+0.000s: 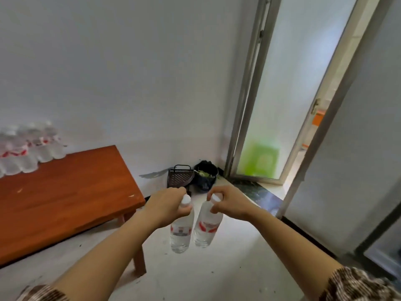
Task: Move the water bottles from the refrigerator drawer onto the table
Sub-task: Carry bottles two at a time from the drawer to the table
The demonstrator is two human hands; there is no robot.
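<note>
Patterned sleeves (358,285) are reaching in: left hand (167,205) is gripping the left bottle (181,233) at its neck, right hand (230,203) is pinching the right bottle (207,231) likewise, both dangling just right of the table (65,198), more bottles (28,153) standing on its far-left end.

The desk (65,198) stands to the left, its far edge along the wall (130,83). A cluster of bottles (28,148) sits on it at that far edge, toward the left. Off the desk's near right corner, above the floor (195,274), two bottles hang side by side. The left bottle (181,233) is under the left hand (167,205) and the right bottle (207,229) is under the right hand (230,203), each held at the neck by the fingers (176,189). Behind them, on the floor in the room's corner, a basket (180,177) stands just left of a bag (206,174). The doorway (282,105) opens right of the bag.
</note>
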